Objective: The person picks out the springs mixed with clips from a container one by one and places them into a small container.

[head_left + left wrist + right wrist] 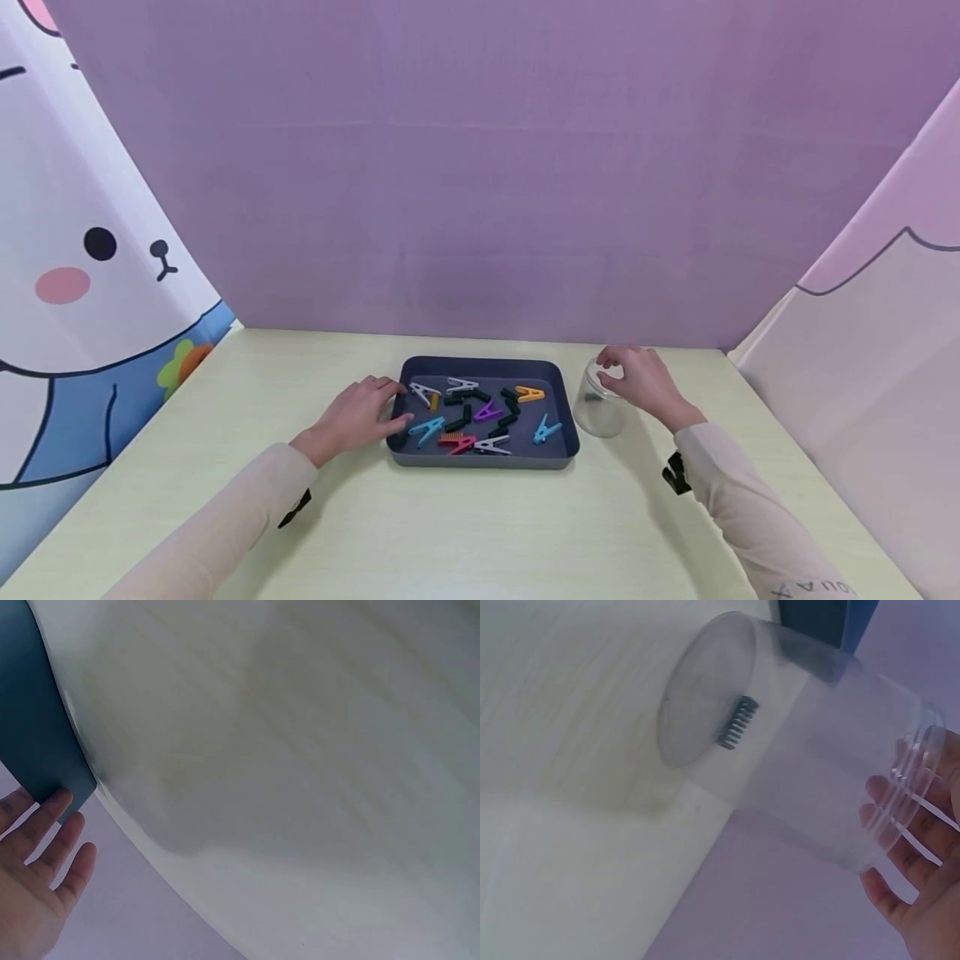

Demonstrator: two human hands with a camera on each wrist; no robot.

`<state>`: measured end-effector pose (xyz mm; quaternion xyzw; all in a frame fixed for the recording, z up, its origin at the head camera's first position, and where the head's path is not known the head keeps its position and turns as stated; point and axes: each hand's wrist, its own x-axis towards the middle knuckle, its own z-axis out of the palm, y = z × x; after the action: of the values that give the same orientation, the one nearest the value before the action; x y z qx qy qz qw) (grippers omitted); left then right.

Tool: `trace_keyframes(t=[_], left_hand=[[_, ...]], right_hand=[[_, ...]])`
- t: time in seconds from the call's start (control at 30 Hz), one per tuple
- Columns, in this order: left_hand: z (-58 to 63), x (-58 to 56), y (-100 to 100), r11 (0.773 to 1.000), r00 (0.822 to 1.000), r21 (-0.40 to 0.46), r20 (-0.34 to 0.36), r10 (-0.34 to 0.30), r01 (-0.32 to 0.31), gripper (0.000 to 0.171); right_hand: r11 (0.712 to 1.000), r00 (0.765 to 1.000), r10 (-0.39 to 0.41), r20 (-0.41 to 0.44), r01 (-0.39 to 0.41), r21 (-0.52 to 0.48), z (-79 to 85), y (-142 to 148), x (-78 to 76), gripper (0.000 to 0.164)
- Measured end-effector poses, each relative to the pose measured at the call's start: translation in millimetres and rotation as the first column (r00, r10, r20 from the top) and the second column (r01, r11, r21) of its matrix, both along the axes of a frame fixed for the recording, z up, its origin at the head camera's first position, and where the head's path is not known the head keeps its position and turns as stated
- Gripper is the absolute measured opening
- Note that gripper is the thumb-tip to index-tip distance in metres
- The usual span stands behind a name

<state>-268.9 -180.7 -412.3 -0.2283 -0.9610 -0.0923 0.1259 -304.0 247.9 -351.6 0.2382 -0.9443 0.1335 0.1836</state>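
In the head view, the left hand rests at the left edge of a dark tray, its fingers relaxed and touching the rim without clenching it. Inside the tray, clothespins in blue, white, yellow, purple and red lie scattered among small dark clips. Just right of the tray, a clear jar stands upright on the pale table, and the right hand is at its mouth, thumb and forefinger apart with nothing pinched between them. A purple cloth hangs behind the table. In the left wrist view, the fingers reach the tray's outer wall, loosely spread; the thumb is hidden. In the right wrist view, a toothed dark clip lies inside the jar at its bottom, while the right hand's loosely bent fingers are at the jar's rim, released.
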Motion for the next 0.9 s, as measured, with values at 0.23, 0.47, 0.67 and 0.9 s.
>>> trace_keyframes(t=[0.23,0.47,0.67,0.9], left_hand=[[-0.3,-1.8,-2,1.0,1.0,0.002,-0.019,-0.017,0.017,0.05],[0.1,-1.7,-2,1.0,1.0,0.01,-0.009,-0.015,0.015,0.05],[-0.7,-2.6,-2,1.0,1.0,-0.004,-0.018,-0.011,0.011,0.05],[-2.5,-3.1,-2,1.0,1.0,-0.011,-0.018,-0.006,0.006,0.052]], right_hand=[[1.0,0.999,0.022,-0.049,-0.023,-0.017,12.9,-11,3.3,0.016],[0.998,0.996,0.054,-0.069,-0.053,0.021,25.0,-31,10.8,0.019],[0.99,0.987,0.134,-0.088,-0.129,0.058,20.8,-48,14.1,0.019],[0.978,0.981,0.18,-0.066,-0.172,0.115,8.5,-65,18.0,0.019]])
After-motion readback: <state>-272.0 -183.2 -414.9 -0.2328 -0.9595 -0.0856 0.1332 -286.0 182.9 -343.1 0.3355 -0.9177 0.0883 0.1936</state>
